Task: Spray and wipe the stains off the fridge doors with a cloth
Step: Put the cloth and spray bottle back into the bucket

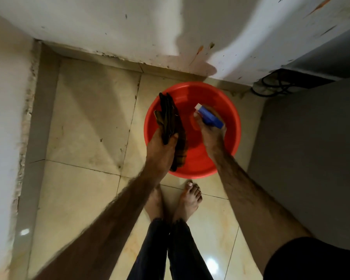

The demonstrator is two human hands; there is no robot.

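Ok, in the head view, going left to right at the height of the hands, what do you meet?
White wall → tiled floor → dark cloth in the left hand → blue spray bottle in the right hand, both over the red basin → grey surface.

dark cloth (171, 122) hanging folded, blue spray bottle (209, 117) tilted, stained fridge door (271, 33)

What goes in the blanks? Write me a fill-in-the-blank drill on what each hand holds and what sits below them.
1. The left hand grips a dark ____.
2. The right hand holds a spray bottle with a ____ head.
3. Both hands hover over a round ____ basin on the tiled floor.
4. The person's feet are ____.

Missing words: cloth; blue; red; bare
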